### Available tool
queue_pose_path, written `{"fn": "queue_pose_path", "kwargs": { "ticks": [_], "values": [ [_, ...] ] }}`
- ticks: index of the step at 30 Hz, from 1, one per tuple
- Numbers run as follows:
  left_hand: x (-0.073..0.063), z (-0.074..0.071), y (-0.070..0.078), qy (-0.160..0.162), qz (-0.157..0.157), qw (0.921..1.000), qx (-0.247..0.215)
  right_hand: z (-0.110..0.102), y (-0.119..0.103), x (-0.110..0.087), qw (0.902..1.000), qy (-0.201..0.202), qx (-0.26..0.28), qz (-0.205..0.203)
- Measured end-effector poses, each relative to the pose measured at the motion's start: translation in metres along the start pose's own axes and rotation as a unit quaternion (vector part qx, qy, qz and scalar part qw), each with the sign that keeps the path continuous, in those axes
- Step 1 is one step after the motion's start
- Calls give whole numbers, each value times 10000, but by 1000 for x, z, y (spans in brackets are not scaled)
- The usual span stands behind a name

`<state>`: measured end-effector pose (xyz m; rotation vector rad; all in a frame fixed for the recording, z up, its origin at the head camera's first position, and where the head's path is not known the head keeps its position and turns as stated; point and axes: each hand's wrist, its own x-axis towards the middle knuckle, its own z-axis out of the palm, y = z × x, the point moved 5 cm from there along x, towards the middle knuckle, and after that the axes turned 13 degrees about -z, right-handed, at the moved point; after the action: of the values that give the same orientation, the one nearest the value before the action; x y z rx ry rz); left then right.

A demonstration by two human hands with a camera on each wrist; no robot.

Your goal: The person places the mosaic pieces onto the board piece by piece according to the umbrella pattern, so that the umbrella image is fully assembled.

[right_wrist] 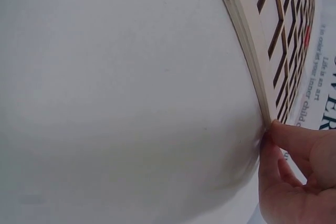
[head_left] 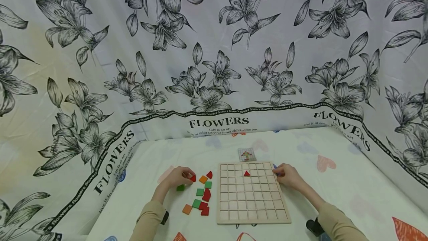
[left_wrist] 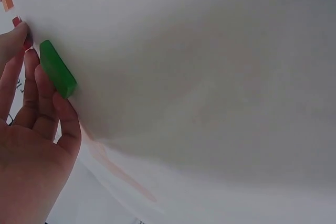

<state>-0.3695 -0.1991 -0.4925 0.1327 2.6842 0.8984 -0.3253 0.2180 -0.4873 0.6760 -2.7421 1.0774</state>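
Note:
My left hand [head_left: 180,176] pinches a small red tile [head_left: 193,178] between thumb and fingertips, left of the board; in the left wrist view only part of that tile [left_wrist: 17,21] shows. Close against its other fingers a green tile [left_wrist: 56,69] lies on the cloth. The square wooden grid board [head_left: 254,222] lies flat, with one red triangular tile [head_left: 246,173] in a cell near its top. At the board's right edge, my right hand [head_left: 288,176] holds the rim between thumb and finger, which the right wrist view shows closely.
Between left hand and board lie loose tiles: orange [head_left: 187,209], green [head_left: 196,203], red [head_left: 206,195] and several more. A small pattern card [head_left: 246,154] rests just beyond the board. Flower-printed curtains [head_left: 214,81] surround the cloth-covered table [head_left: 334,203] at the back and sides.

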Motion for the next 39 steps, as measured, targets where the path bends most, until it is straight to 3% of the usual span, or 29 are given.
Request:
{"fn": "queue_pose_path", "kwargs": {
  "ticks": [9, 18, 31, 39],
  "values": [
    [0, -2, 6, 230, 136, 9993, -263, 0, 2, 0, 10000, 49, -10, 7],
    [5, -1, 38, 475, 507, 9957, -620, 1, 0, -2, 10000, 14, 65, -55],
    [9, 27, 92, 188, 1131, 9915, -609, 0, 1, -2, 10000, -4, 34, -40],
    [15, 50, 119, -57, 1209, 9920, -344, -1, -1, -2, 10000, -6, 72, -51]
  ]
}}
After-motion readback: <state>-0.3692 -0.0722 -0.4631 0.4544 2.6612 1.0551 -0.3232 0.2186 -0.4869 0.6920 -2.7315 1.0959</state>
